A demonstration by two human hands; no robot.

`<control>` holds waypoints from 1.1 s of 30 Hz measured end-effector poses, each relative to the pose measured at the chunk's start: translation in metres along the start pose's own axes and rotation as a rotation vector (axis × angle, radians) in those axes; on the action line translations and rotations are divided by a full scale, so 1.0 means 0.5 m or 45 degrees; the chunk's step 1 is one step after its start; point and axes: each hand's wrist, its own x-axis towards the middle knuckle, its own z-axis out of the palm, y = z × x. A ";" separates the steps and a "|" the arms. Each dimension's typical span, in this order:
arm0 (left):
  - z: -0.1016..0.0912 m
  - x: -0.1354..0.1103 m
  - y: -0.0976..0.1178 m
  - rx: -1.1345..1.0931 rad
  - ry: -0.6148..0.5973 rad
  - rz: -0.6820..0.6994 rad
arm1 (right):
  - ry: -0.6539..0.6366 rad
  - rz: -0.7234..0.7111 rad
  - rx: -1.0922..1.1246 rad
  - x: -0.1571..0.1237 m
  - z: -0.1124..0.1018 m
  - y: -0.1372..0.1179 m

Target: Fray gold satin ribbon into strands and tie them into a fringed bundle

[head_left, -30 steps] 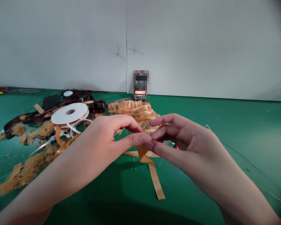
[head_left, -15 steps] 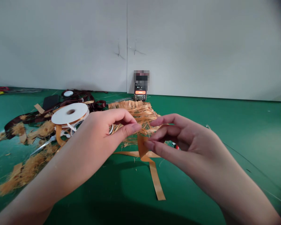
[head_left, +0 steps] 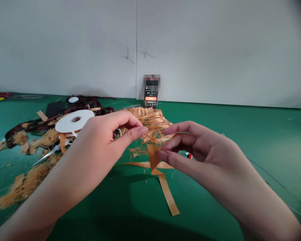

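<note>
Well, just past the white ribbon spool (head_left: 74, 121), the left hand (head_left: 107, 140) curls, thumb and forefinger near each other at the orange fibre fringe (head_left: 150, 122) (whether it grips any strands, I cannot tell). The right hand (head_left: 200, 147), half-open, has its thumb at the folded orange ribbon (head_left: 153, 156), which lies below the fringe on the green mat (head_left: 266, 187). Folding ribbon seems in hand, calling for a firmer pinch; the left hand has drawn back, uncovering the fold.
</note>
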 end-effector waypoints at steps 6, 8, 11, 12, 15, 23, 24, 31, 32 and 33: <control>0.000 0.002 0.005 -0.066 0.082 0.011 | -0.011 0.009 0.002 0.001 0.001 0.005; 0.000 0.003 0.005 -0.078 0.087 0.022 | -0.012 0.019 0.013 0.004 0.001 0.008; 0.002 0.004 0.005 -0.080 0.067 0.050 | -0.024 0.029 -0.044 0.008 0.003 0.009; 0.003 0.004 0.007 -0.080 0.057 0.065 | -0.012 0.031 -0.091 0.009 0.005 0.007; 0.007 0.000 0.016 -0.097 0.026 0.109 | 0.040 0.044 -0.215 0.009 0.012 0.001; 0.020 -0.020 0.042 -0.351 -0.031 0.077 | -0.186 -0.127 0.157 0.015 0.036 0.019; 0.020 -0.021 0.044 -0.374 -0.023 0.077 | -0.202 -0.133 0.182 0.015 0.036 0.020; 0.013 -0.035 0.041 -0.448 0.077 0.040 | -0.167 -0.213 0.055 0.022 0.039 0.046; 0.015 -0.039 0.033 -0.452 0.123 0.015 | -0.075 -0.214 -0.068 0.030 0.044 0.064; 0.019 -0.045 0.023 -0.464 0.177 -0.020 | 0.023 -0.202 -0.234 0.039 0.050 0.085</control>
